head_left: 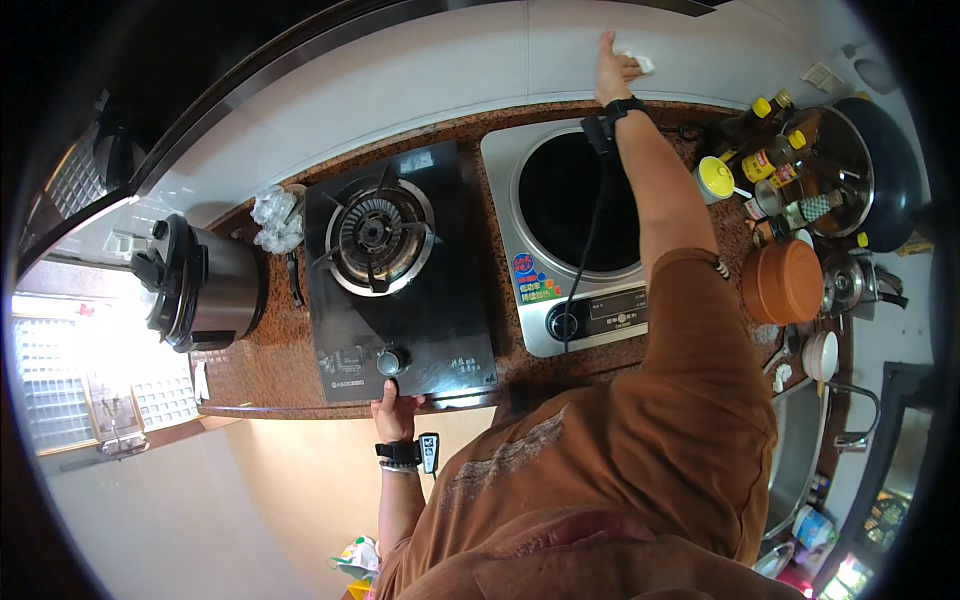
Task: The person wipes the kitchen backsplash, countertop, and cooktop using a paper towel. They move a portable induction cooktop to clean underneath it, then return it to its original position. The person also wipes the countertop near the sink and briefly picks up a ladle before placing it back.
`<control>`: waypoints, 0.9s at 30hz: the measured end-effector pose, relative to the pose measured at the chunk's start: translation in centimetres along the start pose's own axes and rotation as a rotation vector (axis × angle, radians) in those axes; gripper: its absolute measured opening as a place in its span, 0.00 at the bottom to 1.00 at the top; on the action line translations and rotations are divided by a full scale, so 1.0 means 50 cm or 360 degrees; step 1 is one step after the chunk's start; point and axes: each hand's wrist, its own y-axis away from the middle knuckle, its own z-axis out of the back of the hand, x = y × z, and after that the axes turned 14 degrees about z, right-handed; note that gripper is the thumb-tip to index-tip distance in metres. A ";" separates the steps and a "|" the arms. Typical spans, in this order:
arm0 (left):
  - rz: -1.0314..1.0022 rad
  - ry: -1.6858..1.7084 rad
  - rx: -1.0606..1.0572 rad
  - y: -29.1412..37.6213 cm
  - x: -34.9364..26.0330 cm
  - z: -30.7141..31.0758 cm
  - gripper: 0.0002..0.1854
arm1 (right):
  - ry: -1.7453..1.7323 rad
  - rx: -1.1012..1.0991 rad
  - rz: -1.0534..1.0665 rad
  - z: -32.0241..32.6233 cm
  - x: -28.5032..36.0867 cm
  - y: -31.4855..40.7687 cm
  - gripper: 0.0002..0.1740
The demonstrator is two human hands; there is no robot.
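My right hand (616, 73) is stretched out to the white wall (465, 64) behind the counter. Its fingers press a crumpled white cloth or tissue (641, 64) against that wall. Below this arm sits a silver induction cooker (502, 187) with a round black plate, partly covered by the forearm and a hanging black cable. My left hand (395, 416) grips the front edge of the granite countertop (262, 394), thumb on top near the knob (391, 362) of a black single-burner gas stove (442, 315). The fingers under the edge are mostly hidden.
An electric pressure cooker (225, 277) and a clear plastic bag (277, 217) stand left of the stove. On the right are sauce bottles (759, 163), a yellow-lidded jar (715, 180), a brown pot (784, 281) and a sink (795, 442). A dark range hood edge (300, 64) hangs above.
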 end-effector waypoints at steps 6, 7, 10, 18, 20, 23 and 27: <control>-0.0043 0.0045 0.0097 -0.006 0.006 0.004 0.16 | -0.0410 0.0115 -0.0537 -0.136 -0.001 0.140 0.67; -0.0034 0.0007 0.0093 -0.007 0.007 0.007 0.15 | -0.0490 0.0167 -0.0598 -0.150 0.001 0.163 0.68; 0.0018 -0.0057 0.0023 -0.003 0.007 0.015 0.14 | -0.0691 0.0267 -0.0775 -0.158 0.018 0.192 0.69; -0.0013 -0.0037 -0.0110 0.003 0.009 0.009 0.15 | -0.1453 -0.0291 -0.0783 0.039 0.062 0.040 0.60; -0.0023 -0.0066 -0.0204 0.003 0.009 0.011 0.15 | -0.1695 -0.0389 -0.0649 0.089 0.052 0.006 0.56; 0.0001 0.0078 -0.0348 -0.005 0.019 0.009 0.16 | -0.1571 -0.0533 -0.0442 0.154 0.037 -0.067 0.50; 0.0074 -0.0137 -0.0496 -0.002 0.017 0.016 0.22 | -0.1532 -0.0507 -0.0510 0.248 0.003 -0.184 0.60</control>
